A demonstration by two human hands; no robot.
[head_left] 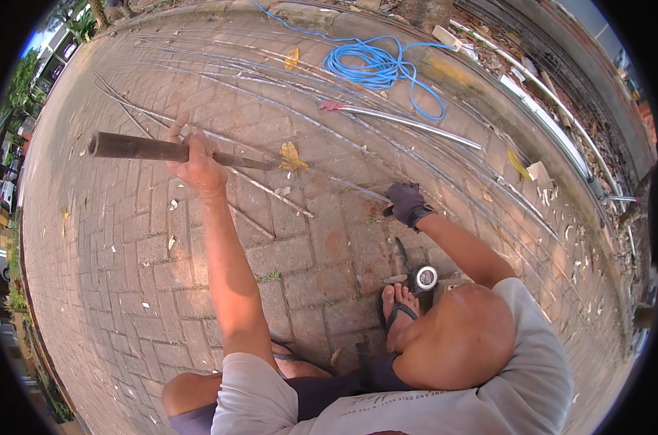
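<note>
My left hand (197, 161), bare, is wrapped round a long brown metal pipe (142, 147) held above the paving. The pipe's open end points to the left; its other end tapers toward the middle. My right hand (410, 205), in a dark glove, is closed on a thin metal rod (351, 186). That rod runs up and left to the pipe's narrow end; I cannot tell whether it goes inside or passes beneath. Near my foot lies a round white-faced, dark-bodied thing (425, 278), perhaps a tape measure, with a black-handled tool (401, 251) beside it.
Several long thin rods (271, 105) lie across the brick paving (148, 290). A silver pipe with a red end (416, 127) rests on them. Behind is a coiled blue hose or cord (365, 64). A kerb with a white pipe (543, 109) and rubble borders the right.
</note>
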